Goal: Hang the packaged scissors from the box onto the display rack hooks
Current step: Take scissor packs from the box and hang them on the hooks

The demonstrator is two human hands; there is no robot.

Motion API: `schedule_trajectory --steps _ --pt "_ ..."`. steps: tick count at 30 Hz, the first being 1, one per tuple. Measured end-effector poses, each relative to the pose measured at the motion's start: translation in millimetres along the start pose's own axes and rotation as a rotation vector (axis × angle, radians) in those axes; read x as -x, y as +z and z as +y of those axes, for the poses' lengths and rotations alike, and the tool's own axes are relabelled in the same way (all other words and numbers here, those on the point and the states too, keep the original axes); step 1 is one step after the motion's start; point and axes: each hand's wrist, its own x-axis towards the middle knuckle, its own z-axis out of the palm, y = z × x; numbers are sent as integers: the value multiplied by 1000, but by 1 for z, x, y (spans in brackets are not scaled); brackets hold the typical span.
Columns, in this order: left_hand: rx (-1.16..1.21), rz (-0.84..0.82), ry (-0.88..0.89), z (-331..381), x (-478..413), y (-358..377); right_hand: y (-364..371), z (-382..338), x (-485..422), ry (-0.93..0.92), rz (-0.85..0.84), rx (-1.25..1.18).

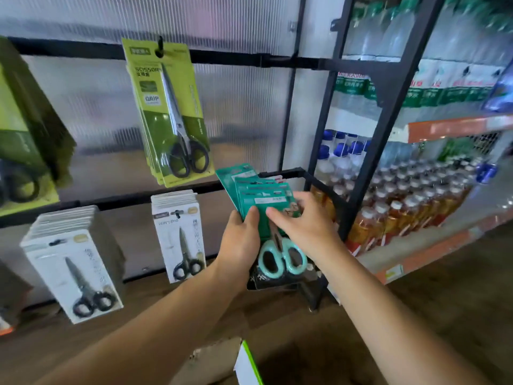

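Left hand [240, 240] grips fanned stack of teal scissor packs [258, 190] by left edge, thumb on front. Right hand [302, 226] lies across front pack, fingers fairly flat; can't tell if it's actually pinching. Stack is in air, low at right end of display rack [236, 58]; box [213, 357] near, below.

Risks imo:
- fan is loose, so back packs could slide out and hit floor [305, 343]
- peeling front pack might drag next one along
- can't make out free hook, so aiming hang hole looks fiddly
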Motion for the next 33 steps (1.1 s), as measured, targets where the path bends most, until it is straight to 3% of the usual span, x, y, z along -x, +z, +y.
schedule_trajectory --steps 6,11,19,33 --pt "-6 84 81 29 7 7 -17 -42 -9 -145 28 273" --pt "27 121 81 54 14 13 -36 -63 -16 -95 -49 179" --pt "25 89 88 76 13 26 -43 -65 -22 -55 48 -41" --pt "178 53 7 89 7 34 -41 -72 -33 -69 -48 -279"
